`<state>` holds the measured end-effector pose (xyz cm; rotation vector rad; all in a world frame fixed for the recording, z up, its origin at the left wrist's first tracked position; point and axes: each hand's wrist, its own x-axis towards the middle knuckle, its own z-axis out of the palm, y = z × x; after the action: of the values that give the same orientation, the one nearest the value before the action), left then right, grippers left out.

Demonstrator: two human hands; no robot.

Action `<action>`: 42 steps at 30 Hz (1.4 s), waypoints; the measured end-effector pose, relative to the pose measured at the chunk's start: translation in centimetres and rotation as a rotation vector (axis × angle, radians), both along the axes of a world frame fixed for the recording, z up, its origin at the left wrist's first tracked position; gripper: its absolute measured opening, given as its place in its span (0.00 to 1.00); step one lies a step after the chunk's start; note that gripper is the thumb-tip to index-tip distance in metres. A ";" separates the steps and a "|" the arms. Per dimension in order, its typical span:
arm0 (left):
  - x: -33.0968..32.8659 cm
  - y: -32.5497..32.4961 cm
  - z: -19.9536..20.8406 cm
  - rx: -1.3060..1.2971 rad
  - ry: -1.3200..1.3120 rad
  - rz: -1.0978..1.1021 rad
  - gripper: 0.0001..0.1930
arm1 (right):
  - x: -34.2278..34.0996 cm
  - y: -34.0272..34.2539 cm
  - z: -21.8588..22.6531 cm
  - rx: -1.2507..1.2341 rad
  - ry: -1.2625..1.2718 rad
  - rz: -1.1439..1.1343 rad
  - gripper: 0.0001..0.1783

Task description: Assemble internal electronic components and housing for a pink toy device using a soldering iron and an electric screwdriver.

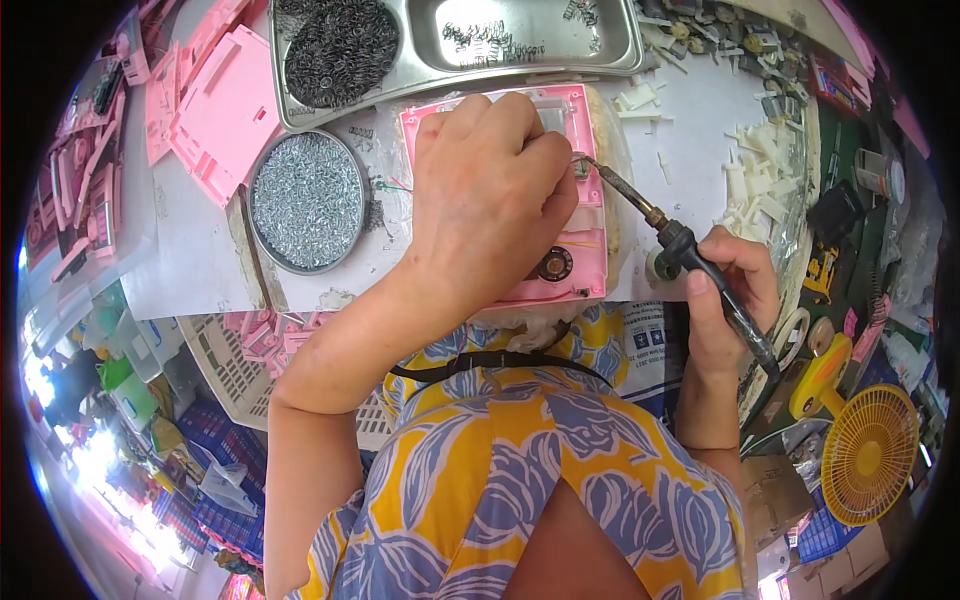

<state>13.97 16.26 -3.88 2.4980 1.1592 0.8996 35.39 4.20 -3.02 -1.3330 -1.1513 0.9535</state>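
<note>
While the right hand (738, 298) grips a soldering iron (682, 246), its tip over the pink plastic housing's (593, 262) right side, the left hand (492, 190) curls above that housing, fingertips hidden; whether it pinches anything, I cannot tell.

The bare left forearm (350, 325) slants inward and away from the body from a sharply bent elbow (290, 400), with the upper arm (308, 480) running back beside the torso. Past a nearly straight wrist (430, 265), the bare left hand (492, 180) is turned back-up, knuckles raised and fingers bent downward; its fingertips are hidden beneath it. Well apart on the other side, the bare right forearm (708, 405) points almost straight ahead. The bare right hand (738, 290) is closed in a grip, thumb (706, 305) extended forward and index finger (732, 250) arched opposite, the other fingers curled.
</note>
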 end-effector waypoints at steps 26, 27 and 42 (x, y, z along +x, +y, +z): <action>-0.1 0.1 0.4 0.000 0.012 -0.011 0.07 | 1.1 0.8 -0.2 0.227 -0.261 0.134 0.15; -0.1 0.1 0.4 0.002 0.013 -0.009 0.07 | 1.1 0.8 -0.3 0.233 -0.256 0.125 0.15; 0.1 0.0 0.3 0.005 0.005 0.005 0.07 | 0.9 1.3 -0.3 0.244 -0.305 0.159 0.15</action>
<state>14.07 16.29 -3.56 2.5042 1.1669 0.8993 36.24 5.47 -3.30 -1.2279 -1.5733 0.7074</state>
